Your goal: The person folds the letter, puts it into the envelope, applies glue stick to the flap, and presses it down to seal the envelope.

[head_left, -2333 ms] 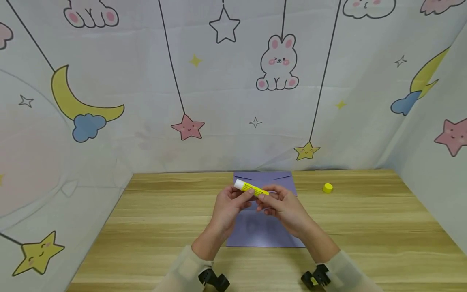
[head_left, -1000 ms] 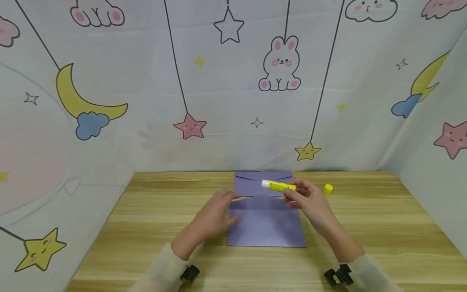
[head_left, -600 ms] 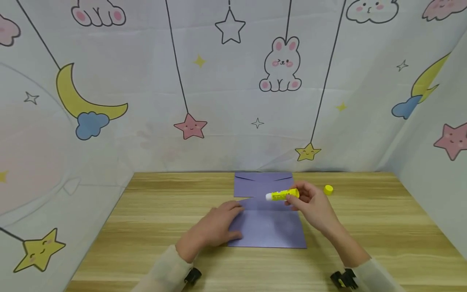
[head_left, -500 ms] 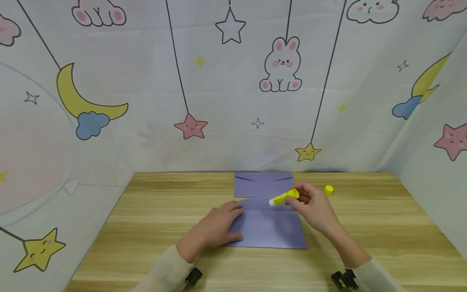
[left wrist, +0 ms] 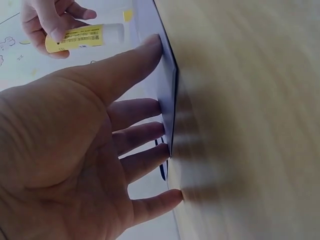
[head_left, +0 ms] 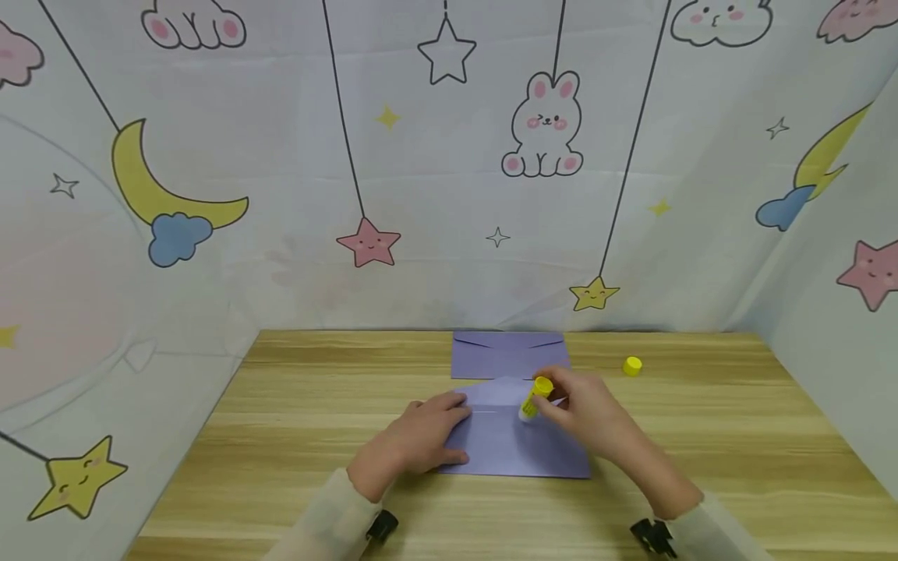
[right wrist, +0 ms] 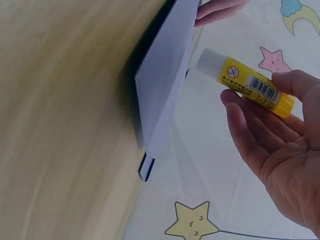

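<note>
A purple envelope (head_left: 512,448) lies on the table with its flap folded out toward the far side. My left hand (head_left: 424,436) rests on its left edge, thumb and fingers spread, as the left wrist view also shows. Between the thumb and fingers of my right hand (head_left: 589,409) is a yellow glue stick (head_left: 536,396). Its cap is off, and the white end points down at the envelope near the flap fold. In the right wrist view a small gap shows between the glue stick (right wrist: 250,85) and the envelope (right wrist: 162,75).
Just behind lies a second purple envelope (head_left: 505,358), against the curtain side of the table. The yellow cap (head_left: 632,366) sits at the back right. A printed curtain (head_left: 295,156) hangs along the far edge of the wooden table (head_left: 309,405).
My left hand has let go of the glue stick and come down onto the envelope's left side. My right hand has lowered the glue stick and tipped its white end downward.
</note>
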`<state>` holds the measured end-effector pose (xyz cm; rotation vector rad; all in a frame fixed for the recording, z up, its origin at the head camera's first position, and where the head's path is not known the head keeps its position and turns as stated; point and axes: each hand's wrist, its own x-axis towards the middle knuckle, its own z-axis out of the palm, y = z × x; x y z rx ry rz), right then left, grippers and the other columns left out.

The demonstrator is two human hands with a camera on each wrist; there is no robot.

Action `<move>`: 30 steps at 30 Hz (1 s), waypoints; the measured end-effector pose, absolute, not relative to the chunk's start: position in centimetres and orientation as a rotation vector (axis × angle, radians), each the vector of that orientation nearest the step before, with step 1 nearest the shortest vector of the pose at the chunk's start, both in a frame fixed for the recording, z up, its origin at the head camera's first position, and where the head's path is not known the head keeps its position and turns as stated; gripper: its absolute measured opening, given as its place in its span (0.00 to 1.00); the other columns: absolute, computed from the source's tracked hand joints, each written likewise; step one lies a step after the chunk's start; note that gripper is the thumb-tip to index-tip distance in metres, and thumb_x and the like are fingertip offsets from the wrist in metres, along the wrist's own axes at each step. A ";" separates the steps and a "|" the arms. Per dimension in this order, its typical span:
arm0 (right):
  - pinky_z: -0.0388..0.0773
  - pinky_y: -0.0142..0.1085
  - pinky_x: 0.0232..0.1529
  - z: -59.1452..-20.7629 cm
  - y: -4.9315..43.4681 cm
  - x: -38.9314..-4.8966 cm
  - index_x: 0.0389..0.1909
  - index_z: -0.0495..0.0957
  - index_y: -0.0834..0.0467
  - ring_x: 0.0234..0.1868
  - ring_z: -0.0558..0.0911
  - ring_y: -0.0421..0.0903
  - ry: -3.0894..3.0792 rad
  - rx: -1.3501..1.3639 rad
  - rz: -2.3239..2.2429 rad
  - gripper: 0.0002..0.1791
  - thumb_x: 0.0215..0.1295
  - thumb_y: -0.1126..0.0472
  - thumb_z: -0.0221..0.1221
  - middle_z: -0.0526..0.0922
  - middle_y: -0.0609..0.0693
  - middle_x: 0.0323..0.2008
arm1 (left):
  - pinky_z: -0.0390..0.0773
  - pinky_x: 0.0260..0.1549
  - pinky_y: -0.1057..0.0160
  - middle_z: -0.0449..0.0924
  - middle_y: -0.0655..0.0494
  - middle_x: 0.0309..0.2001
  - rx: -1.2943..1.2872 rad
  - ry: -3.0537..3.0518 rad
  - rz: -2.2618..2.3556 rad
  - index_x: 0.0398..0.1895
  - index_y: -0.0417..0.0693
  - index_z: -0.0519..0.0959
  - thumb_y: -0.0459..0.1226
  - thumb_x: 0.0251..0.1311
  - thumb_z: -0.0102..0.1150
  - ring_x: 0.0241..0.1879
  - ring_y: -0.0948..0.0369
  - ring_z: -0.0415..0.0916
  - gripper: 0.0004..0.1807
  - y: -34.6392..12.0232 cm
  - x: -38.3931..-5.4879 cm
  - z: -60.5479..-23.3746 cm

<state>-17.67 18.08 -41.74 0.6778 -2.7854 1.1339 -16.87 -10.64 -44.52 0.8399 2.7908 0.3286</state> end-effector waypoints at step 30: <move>0.85 0.31 0.38 -43.3 14.2 -18.2 0.51 0.81 0.62 0.39 0.89 0.44 -2.862 0.798 1.138 0.13 0.69 0.67 0.70 0.87 0.48 0.40 | 0.69 0.68 0.39 0.64 0.46 0.79 0.818 2.791 0.295 0.75 0.44 0.75 0.52 0.67 0.72 0.78 0.50 0.62 0.38 -10.5 -17.0 -44.4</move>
